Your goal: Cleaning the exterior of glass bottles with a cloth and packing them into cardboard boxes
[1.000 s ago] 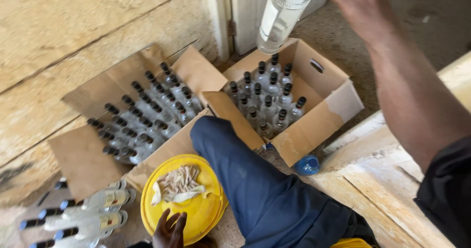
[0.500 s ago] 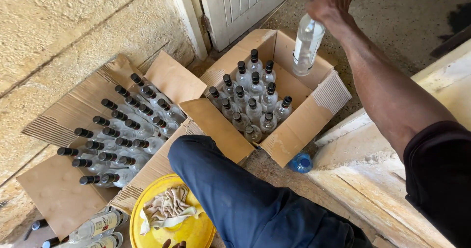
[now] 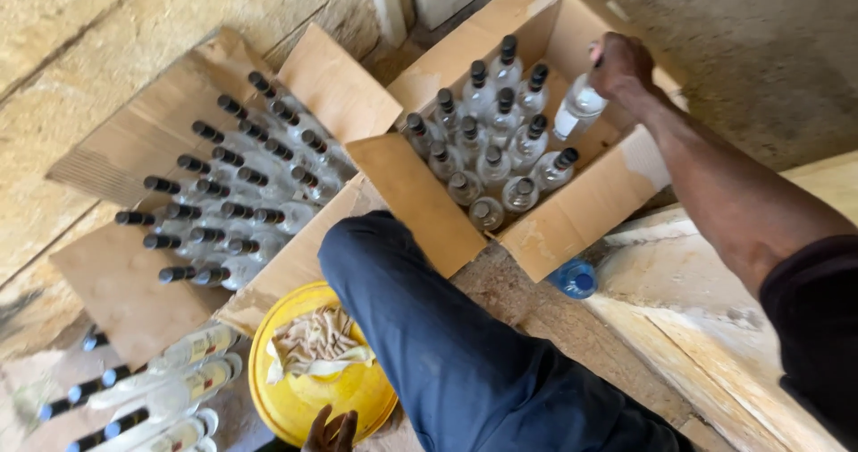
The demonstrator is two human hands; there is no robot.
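Held bottle: the right hand point(image 3: 623, 63) is gripping a clear bottle point(image 3: 578, 108) by its neck, the fingers clamped around the top so the cap is hidden.
Axis: the bottle's long axis is running steeply, top up toward the hand, base tilting down and to the left into the box.
Place: it is hanging over the right side of the open cardboard box point(image 3: 572, 228), just beside the packed bottles point(image 3: 487, 143) standing upright with dark caps up.
Left hand: the left hand point(image 3: 329, 431) is showing only at the bottom edge, its fingers spread apart, touching the rim of the yellow basin point(image 3: 357, 398) that is holding a pale cloth point(image 3: 317, 340).
Second box: another carton point(image 3: 116, 273) to the left is lying full of capped bottles in rows.
Surface: both boxes are sitting on rough concrete floor point(image 3: 769, 67) against a pale wall point(image 3: 89, 23); a wooden plank point(image 3: 688, 309) is running along the right.
Room: free space in the box is lying along its right wall, under the held bottle; the person's blue trouser leg point(image 3: 447, 345) is crossing between basin and box.
Loose items: more bottles point(image 3: 161, 389) are lying flat at lower left; a blue cap point(image 3: 574, 278) is sitting below the box corner.
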